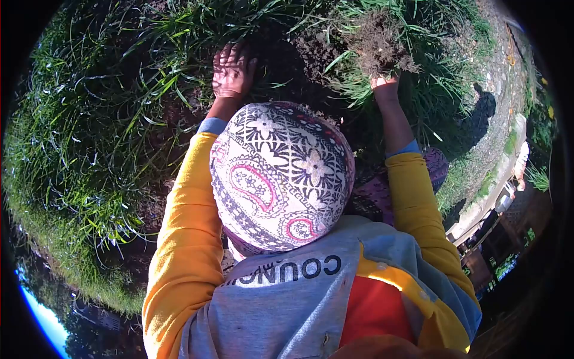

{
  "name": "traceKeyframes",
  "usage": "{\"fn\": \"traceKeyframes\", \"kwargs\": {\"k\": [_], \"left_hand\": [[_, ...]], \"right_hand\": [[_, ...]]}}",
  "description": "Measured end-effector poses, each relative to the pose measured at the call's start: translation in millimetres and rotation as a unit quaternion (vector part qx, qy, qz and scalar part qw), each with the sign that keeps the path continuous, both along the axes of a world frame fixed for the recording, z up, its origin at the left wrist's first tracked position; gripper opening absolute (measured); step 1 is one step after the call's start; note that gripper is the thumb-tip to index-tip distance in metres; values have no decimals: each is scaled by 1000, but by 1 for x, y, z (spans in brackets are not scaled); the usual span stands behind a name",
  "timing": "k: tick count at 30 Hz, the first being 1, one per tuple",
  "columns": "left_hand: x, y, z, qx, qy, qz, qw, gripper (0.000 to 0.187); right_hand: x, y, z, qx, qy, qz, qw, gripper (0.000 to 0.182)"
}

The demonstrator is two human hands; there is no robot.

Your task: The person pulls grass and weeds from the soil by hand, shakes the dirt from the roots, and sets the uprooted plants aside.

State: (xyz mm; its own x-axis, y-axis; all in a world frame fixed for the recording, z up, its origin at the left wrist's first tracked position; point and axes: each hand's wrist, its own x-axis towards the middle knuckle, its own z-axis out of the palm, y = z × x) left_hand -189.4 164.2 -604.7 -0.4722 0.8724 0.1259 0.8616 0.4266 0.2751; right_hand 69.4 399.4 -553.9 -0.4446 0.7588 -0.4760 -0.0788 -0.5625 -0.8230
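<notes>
My left hand [233,70] lies back-up on dark soil at the edge of the grass, its fingers stretched out and nothing visible in it. To the right, my right hand [385,85] is closed on an uprooted grass clump [381,42]. Roots and clinging brown soil face up and away from me, hiding most of the fingers. Green blades of the clump hang to the left of the hand. Bare dark soil [281,63] lies between the two hands.
Tall grass [119,90] covers the left side. My knee in patterned cloth [281,173] rises between my arms, with another patterned cloth part [435,166] at the right. A gravelly path [499,78] and a pale curb [478,212] run along the right.
</notes>
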Motion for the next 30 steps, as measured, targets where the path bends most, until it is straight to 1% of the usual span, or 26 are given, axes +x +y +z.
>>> {"fn": "traceKeyframes", "kwargs": {"k": [1,2,3,4,5,7,9,11,12,13,14,15,16,17,19,21,22,23,25,26,27,29,30], "left_hand": [[0,-1,0,2,1,0,1000,42],[0,-1,0,-5,-2,2,1000,42],[0,-2,0,-12,-1,9,1000,42],[1,-2,1,-19,-1,15,1000,42],[2,-1,1,-24,-2,16,1000,42],[-1,1,0,-18,-6,15,1000,41],[1,-1,-1,-26,0,9,1000,41],[0,0,1,-20,-5,8,1000,40],[2,0,3,-14,-4,7,1000,39],[1,1,4,-8,-1,9,1000,38],[2,2,5,-12,-5,15,1000,37],[0,4,4,-7,4,9,1000,37],[-1,3,3,-5,9,6,1000,37],[1,1,1,-8,12,4,1000,37],[4,-1,0,-3,14,4,1000,38],[1,0,-1,7,23,1,1000,38],[1,0,-1,9,25,-1,1000,38],[1,1,-1,5,27,1,1000,38],[2,0,-1,-4,30,5,1000,38],[1,0,-1,1,29,3,1000,37],[1,0,-2,6,28,1,1000,37],[1,0,-4,14,26,-3,1000,37],[1,0,-4,16,28,-3,999,37]], "right_hand": [[3,2,-14,117,-154,98,976,29],[6,4,-28,229,-306,182,906,26],[10,1,-40,354,-441,343,750,22],[6,-7,-40,483,-525,449,538,18],[6,-18,-38,451,-551,454,535,16],[6,-10,-44,341,-566,390,641,16],[17,-15,-44,379,-547,379,643,15],[19,-19,-39,570,-481,394,538,16],[12,-22,-33,514,-535,417,526,17],[21,-25,-33,621,-338,356,611,17],[11,-22,-36,521,-468,441,561,18],[-12,-24,-18,399,-582,512,490,19],[-15,-22,-14,422,-573,477,515,22],[-11,-17,-18,467,-565,443,516,27],[-10,1,-20,508,-507,398,572,28],[-7,31,-51,482,-537,364,589,28],[-17,32,-30,477,-539,335,608,29],[-14,46,-40,477,-571,388,544,27],[-21,52,-23,493,-586,396,507,26],[-29,55,-13,444,-620,393,513,27],[-22,66,-28,463,-624,392,493,26],[-16,87,-49,458,-622,374,513,27],[-18,88,-47,463,-634,364,501,28]]}}
